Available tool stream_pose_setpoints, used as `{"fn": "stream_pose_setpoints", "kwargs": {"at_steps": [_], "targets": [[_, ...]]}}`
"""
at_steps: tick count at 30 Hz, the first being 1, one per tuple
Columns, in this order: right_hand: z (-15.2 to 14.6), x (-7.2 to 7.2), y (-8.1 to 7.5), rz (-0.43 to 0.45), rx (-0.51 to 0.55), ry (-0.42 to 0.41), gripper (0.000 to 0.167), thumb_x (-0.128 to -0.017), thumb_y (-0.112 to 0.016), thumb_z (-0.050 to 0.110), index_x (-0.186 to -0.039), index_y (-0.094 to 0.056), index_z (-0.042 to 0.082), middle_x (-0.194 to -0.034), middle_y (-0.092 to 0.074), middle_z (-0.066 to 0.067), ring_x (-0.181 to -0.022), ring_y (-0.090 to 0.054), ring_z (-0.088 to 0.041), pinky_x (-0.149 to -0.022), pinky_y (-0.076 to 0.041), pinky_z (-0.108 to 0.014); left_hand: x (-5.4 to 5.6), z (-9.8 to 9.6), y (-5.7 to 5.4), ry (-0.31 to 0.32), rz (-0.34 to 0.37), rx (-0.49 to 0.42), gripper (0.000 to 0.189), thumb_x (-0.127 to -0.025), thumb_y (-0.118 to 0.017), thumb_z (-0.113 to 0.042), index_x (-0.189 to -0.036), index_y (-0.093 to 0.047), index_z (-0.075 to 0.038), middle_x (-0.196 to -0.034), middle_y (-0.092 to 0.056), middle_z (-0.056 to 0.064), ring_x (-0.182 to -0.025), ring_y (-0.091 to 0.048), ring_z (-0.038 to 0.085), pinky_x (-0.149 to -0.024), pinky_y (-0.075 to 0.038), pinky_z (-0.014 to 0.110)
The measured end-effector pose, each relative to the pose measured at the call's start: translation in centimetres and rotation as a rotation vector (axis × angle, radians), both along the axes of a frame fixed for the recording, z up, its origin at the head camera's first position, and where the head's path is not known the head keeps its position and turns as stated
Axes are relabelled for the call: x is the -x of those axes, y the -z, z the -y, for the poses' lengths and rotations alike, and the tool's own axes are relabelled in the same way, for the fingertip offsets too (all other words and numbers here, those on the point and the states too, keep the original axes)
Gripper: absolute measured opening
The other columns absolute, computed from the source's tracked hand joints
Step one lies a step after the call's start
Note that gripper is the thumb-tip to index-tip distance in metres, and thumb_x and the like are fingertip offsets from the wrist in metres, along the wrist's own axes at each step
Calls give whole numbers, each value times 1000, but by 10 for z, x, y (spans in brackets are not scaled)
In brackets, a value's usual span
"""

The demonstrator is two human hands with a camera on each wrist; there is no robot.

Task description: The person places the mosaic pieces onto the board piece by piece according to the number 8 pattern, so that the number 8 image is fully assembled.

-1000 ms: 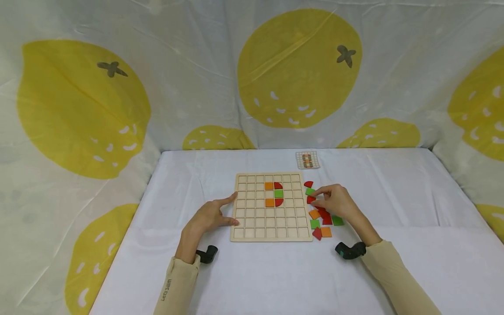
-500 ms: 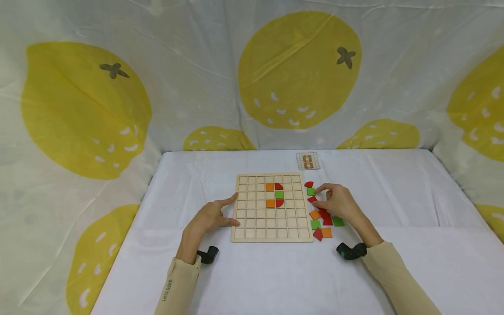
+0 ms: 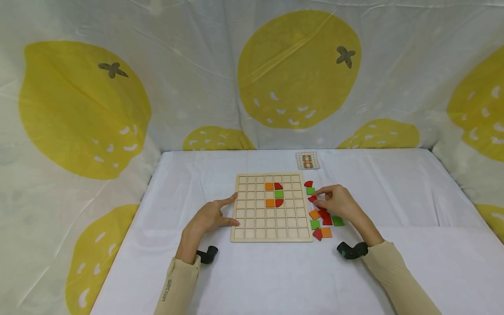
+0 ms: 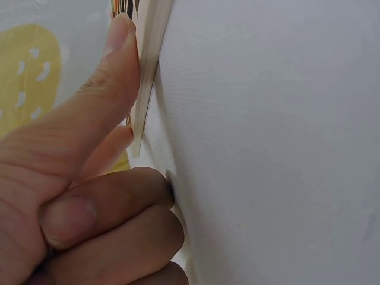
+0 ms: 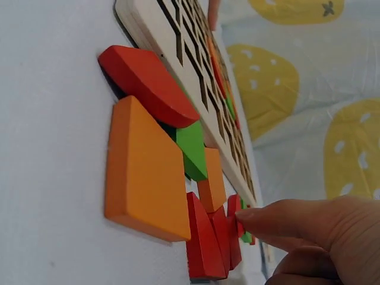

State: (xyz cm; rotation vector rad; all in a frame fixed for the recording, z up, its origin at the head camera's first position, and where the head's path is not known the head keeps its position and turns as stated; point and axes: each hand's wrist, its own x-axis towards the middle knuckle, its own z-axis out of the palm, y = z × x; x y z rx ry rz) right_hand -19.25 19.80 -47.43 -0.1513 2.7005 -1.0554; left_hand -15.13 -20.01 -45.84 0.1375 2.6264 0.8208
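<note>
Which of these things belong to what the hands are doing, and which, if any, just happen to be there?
Part of the job, seemingly:
Wooden grid board
Coloured tiles set in it
Loose tiles beside it, one at the right fingers
Pattern card, probably a guide

Just there:
White tablecloth
Lemon-print backdrop
Black wrist devices, worn

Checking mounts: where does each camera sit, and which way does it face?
Head: worn on head, facing forward-down at the pale wooden grid board; left hand, right hand, beige sleeves show.
Left wrist: worn there, facing the board's edge; thumb, folded fingers show.
Right wrist: worn there, facing an orange square wooden tile; right-hand fingers touch a red wooden tile, left-hand digit at top.
Head and right wrist share the board, tiles.
</note>
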Motion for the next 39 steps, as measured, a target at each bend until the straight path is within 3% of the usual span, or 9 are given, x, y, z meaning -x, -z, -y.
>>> {"fn": "stream_pose_setpoints", "kwargs": {"at_steps": [6,15,22,39], "targets": [[-3,1,-1,17,-23,32,21,-93,-77,21,-111,-80,10,-60,-44,-1,-56,-47,-21,-51,-33,-26,1,0,1,6,-1,-1,97,-81,-87,-42,-161,-33,-35,-69,-40,-3,-66,-38,14,-71,-37,31],[-4,1,2,-53,-36,79,27,-89,-82,26,-107,-79,6,-64,-45,-4,-60,-45,-22,-52,-32,-27,0,1,0,4,-8,24,97,-80,-86,-44,-161,-34,-37,-72,-44,-3,-69,-40,13,-74,-40,31],[-13,4,3,-6,13,12,37,-89,-82,26,-119,-74,6,-63,-37,-1,-57,-38,-19,-53,-28,-27,0,0,0,2,-4,3,96,-80,-87,-43,-161,-34,-36,-70,-41,-3,-67,-38,13,-72,-39,31],[-24,10,8,-3,51,-47,24,-90,-81,21,-108,-78,6,-62,-35,1,-60,-38,-18,-57,-29,-27,0,1,0,5,-3,13,96,-81,-86,-43,-161,-34,-36,-78,-55,2,-74,-47,14,-80,-41,33]]}}
